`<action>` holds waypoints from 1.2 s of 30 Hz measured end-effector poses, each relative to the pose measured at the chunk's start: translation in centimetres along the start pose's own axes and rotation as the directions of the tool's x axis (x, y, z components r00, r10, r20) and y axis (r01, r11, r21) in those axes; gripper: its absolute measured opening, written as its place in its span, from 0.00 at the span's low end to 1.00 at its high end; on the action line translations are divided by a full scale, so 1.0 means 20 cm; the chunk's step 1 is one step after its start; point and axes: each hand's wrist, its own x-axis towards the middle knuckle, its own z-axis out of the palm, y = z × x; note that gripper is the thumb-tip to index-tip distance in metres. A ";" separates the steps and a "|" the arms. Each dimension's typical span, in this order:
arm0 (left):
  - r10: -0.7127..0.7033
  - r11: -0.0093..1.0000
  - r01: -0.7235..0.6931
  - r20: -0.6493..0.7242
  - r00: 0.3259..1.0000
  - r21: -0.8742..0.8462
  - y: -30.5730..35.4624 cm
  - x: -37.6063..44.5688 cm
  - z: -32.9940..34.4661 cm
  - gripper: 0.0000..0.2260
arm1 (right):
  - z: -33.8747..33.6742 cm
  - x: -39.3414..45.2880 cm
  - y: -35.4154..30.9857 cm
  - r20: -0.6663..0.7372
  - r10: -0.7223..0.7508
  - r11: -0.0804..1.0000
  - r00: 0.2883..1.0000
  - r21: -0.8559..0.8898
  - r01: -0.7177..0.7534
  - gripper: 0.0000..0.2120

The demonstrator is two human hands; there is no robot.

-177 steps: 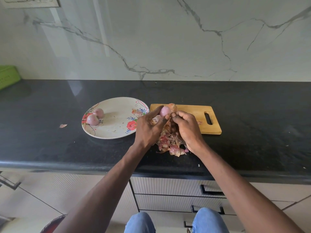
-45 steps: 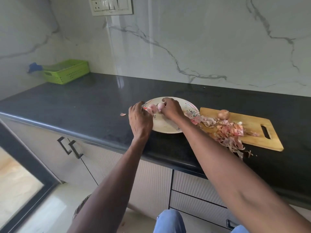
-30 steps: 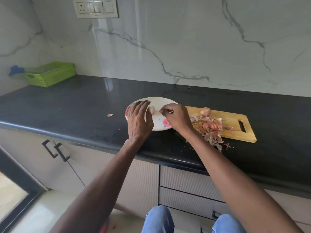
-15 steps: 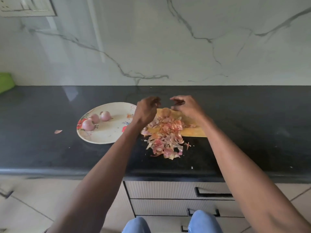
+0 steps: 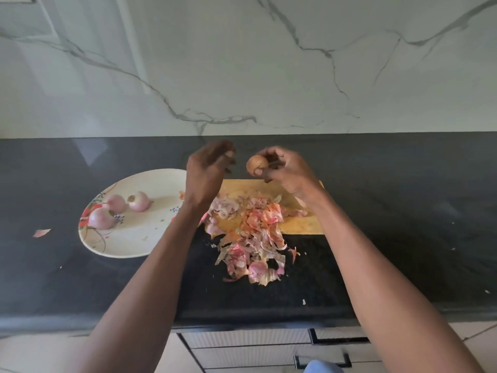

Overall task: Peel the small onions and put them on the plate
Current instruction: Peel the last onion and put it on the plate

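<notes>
Above the board (image 5: 298,224), the right hand (image 5: 289,172) holds an unpeeled onion (image 5: 256,164). Its fingers (image 5: 259,172) and thumb are curled around the onion and pinch it from the right side, so the brown skin shows toward the left. The left hand (image 5: 205,175) is just beside it, not touching the onion. Its fingers are loosely curled, tips near each other, and I see nothing between them.

Under the hands, a heap of peels (image 5: 250,238) lies on the near part of the board and spills onto the dark tabletop (image 5: 403,224) in front of it. To the left of the board stands the plate (image 5: 129,243), white with a flower pattern. Three peeled onions (image 5: 138,201) lie on its far left part, close together; two of them seem to touch. One small peel scrap (image 5: 41,232) lies on the tabletop left of the plate, apart from it. A few tiny bits are scattered near the front edge.
</notes>
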 end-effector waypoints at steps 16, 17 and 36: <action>-0.180 0.949 0.246 0.303 0.936 -0.197 0.00 -0.05 0.07 0.16 | 0.05 -0.01 0.03 -0.065 -0.074 0.988 0.995 0.130 0.082 0.19; -0.187 0.946 0.258 0.317 0.930 -0.199 0.00 -0.06 0.08 0.17 | 0.06 -0.02 0.03 -0.084 -0.067 0.986 0.994 0.148 0.079 0.18; -0.227 0.862 0.373 0.398 0.889 -0.342 0.01 -0.05 0.10 0.13 | 0.14 -0.05 0.01 -0.310 -0.093 0.995 0.946 -0.051 0.081 0.02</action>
